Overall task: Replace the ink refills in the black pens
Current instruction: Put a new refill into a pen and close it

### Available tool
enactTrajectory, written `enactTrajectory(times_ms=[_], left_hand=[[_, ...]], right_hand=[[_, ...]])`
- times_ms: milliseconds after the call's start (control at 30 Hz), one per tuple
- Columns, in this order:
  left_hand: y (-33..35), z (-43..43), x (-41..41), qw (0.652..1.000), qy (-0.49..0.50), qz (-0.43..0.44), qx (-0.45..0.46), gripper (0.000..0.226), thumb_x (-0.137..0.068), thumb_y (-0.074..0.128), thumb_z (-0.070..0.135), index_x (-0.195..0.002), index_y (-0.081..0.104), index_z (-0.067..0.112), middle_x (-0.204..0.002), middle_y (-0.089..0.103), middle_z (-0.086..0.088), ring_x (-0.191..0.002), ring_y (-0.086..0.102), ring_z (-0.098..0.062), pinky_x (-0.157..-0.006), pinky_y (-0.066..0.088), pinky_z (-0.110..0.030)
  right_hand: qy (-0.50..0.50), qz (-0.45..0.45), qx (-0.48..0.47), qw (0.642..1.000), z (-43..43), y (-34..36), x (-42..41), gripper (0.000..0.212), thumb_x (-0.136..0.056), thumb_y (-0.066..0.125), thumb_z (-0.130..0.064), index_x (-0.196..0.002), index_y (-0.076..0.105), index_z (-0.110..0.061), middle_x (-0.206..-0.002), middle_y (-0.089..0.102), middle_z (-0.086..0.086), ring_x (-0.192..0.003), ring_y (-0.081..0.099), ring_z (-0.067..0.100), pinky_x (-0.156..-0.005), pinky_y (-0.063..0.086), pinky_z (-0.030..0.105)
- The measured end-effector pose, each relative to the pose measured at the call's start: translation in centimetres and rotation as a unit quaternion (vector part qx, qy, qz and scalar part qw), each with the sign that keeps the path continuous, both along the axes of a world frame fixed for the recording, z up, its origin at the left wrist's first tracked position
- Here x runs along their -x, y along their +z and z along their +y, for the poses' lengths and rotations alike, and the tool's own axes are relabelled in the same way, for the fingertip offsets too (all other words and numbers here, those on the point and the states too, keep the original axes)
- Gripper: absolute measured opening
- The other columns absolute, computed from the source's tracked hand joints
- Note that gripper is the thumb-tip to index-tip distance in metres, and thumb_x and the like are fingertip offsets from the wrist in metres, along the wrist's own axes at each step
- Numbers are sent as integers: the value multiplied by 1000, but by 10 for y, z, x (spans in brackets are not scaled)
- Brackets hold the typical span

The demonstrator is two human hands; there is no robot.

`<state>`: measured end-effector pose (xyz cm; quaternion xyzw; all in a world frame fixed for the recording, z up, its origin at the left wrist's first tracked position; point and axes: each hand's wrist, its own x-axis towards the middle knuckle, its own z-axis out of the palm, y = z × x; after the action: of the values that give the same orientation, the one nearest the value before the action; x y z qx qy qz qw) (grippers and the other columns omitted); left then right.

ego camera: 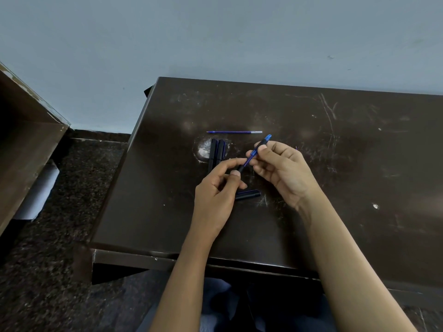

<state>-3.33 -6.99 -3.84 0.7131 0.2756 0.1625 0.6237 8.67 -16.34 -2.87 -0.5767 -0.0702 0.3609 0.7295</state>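
Observation:
Both hands hold one pen [254, 152] with a blue translucent front and a black barrel, tilted above the dark table [335, 188]. My right hand [284, 168] pinches its upper, blue-tipped end. My left hand [219, 185] pinches the lower black end between thumb and fingers. A loose blue ink refill [234, 132] lies flat on the table beyond the hands. A cluster of black pens [217, 152] lies to the left of the held pen. Another black pen part [248, 194] lies under the hands, partly hidden by my left hand.
The table's far edge meets a pale blue wall [215, 39]. A brown wooden cabinet [26, 144] stands to the left across a strip of dark speckled floor [60, 236]. The table's front edge is near my lap.

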Motion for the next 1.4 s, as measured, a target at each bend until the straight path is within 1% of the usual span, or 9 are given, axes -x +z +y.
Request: enactTrajectory(times_ms=[167,267,433,600,767,967,1133,1300,1400], left_hand=[[-3,0,-1,999,35,5,19,19,-98,46,23,-104,64,24,-71,66,8,-56,49,0,-57,39,-22],[-3,0,-1,999,28,21,-13,12,-96,51,22,-97,62,26,-76,67,9,-65,57,5,-65,44,-14],[-3,1,0,999,29,10,-27,10,-89,63,22,-97,63,27,-83,67,7,-71,61,-1,-65,53,-21],[-4,0,-1,998,56,23,-35,22,-97,49,27,-95,70,21,-71,66,10,-58,53,5,-61,40,-16],[-2,1,1,997,43,-5,-67,13,-90,62,23,-102,68,24,-79,67,11,-72,61,1,-66,50,-17],[-4,-3,-2,999,40,13,5,28,-98,48,28,-90,72,17,-68,69,3,-47,49,-1,-50,40,-17],[-4,0,0,997,51,-2,-66,6,-88,65,26,-94,68,24,-78,67,11,-68,59,3,-63,47,-12],[-5,-4,-2,998,53,11,-17,27,-97,48,33,-90,72,24,-73,70,9,-60,56,4,-62,43,-19],[-4,-3,-1,997,51,-4,-62,15,-94,57,26,-90,71,21,-74,70,9,-63,59,3,-63,47,-17]], right_hand=[[61,-23,35,997,4,-2,5,9,-93,59,-14,-91,68,-14,-96,69,10,-77,65,9,-74,53,21],[57,-19,37,998,5,-2,5,9,-92,59,-12,-90,68,-14,-94,66,10,-76,64,8,-74,52,20],[63,-12,25,998,5,1,6,9,-92,59,-10,-92,68,-13,-81,66,2,-72,63,8,-71,53,19],[59,-17,21,998,6,1,8,19,-90,62,-9,-77,69,-21,-75,69,0,-70,64,8,-70,52,20],[55,-17,0,998,4,3,6,22,-91,60,-8,-78,70,-22,-78,67,2,-72,62,10,-70,52,20],[56,-24,-12,998,4,3,7,14,-91,59,-8,-84,68,-16,-74,65,2,-67,61,8,-65,51,17],[56,-28,-25,998,4,3,6,23,-90,61,-7,-76,71,-22,-80,68,1,-71,63,8,-68,52,18],[50,-34,-25,998,5,1,7,10,-90,62,-10,-81,64,-14,-74,63,2,-69,57,9,-66,50,17],[42,-32,-26,998,5,0,6,17,-89,63,-10,-75,63,-18,-72,62,2,-67,56,9,-65,50,17]])
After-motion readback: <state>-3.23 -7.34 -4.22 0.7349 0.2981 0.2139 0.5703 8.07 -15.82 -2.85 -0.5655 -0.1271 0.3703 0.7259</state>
